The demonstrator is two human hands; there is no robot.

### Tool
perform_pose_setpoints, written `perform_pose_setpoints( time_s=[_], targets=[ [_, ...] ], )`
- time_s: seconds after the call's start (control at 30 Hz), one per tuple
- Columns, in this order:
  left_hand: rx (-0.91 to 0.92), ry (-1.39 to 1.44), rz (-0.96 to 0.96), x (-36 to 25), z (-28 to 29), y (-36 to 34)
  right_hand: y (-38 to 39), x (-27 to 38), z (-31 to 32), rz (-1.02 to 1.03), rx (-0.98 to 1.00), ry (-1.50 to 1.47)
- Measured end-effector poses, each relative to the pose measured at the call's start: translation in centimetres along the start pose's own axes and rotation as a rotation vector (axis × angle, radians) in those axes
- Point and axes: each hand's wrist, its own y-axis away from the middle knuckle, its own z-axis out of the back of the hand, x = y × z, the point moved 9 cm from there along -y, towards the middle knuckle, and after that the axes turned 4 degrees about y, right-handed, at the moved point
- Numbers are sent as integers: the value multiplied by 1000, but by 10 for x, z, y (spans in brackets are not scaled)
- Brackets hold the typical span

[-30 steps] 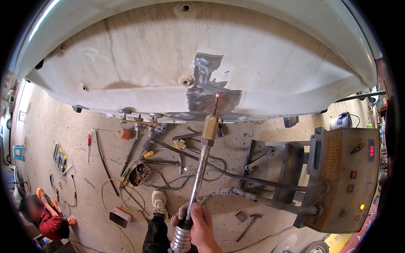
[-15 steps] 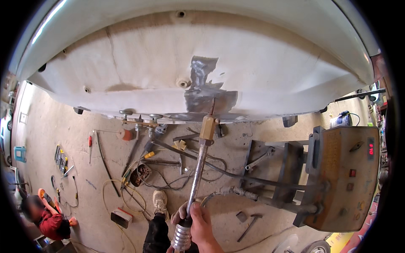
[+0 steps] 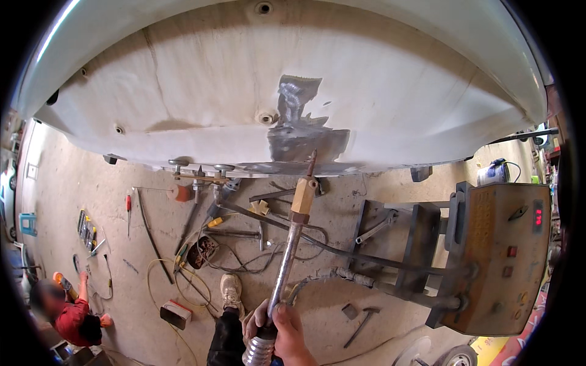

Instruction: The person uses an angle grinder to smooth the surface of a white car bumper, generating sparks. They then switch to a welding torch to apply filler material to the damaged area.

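Note:
Both of my hands grip a metal dent puller (image 3: 287, 256) at the bottom centre. Its long silver shaft points away from me and ends in a brass-coloured hex block and a thin pointed tip. My left hand (image 3: 254, 323), in a greyish glove, is closed around the left side of the shaft. On the other side, my bare right hand (image 3: 289, 329) is closed with its thumb along the shaft. A ribbed metal weight (image 3: 257, 352) sits just below them. The tip overlaps a sanded bare-metal patch (image 3: 305, 143) on a white vehicle panel (image 3: 207, 79); whether it touches, I cannot tell.
A welder box (image 3: 497, 262) with thick cables stands on the right beside a dark metal frame (image 3: 397, 244). Clamps (image 3: 200, 174) hang at the panel's lower edge. A hammer (image 3: 361, 327), cords and other tools lie on the floor. Another person in red (image 3: 76, 320) crouches at lower left.
The puller's tip has shifted slightly right and downward in the picture, while my hands have moved a little left and down. The person at lower left has reached an arm out.

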Motion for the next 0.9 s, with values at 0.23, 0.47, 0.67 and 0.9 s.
perform_pose_setpoints(
  time_s=[0.23, 0.47, 0.67, 0.9],
  targets=[
    [22, -18, 10, -1, -2, -2, -5, 9, -1, 50, 32, 21],
    [34, -26, 19, -1, -3, -2, -9, 16, 1, 18, -88, 109],
    [38, -29, 23, 0, -4, -3, -12, 18, 0, -2, -34, 86],
    [40, -29, 21, 1, -6, -2, -18, 27, 0, -13, -65, -3]
  ],
)
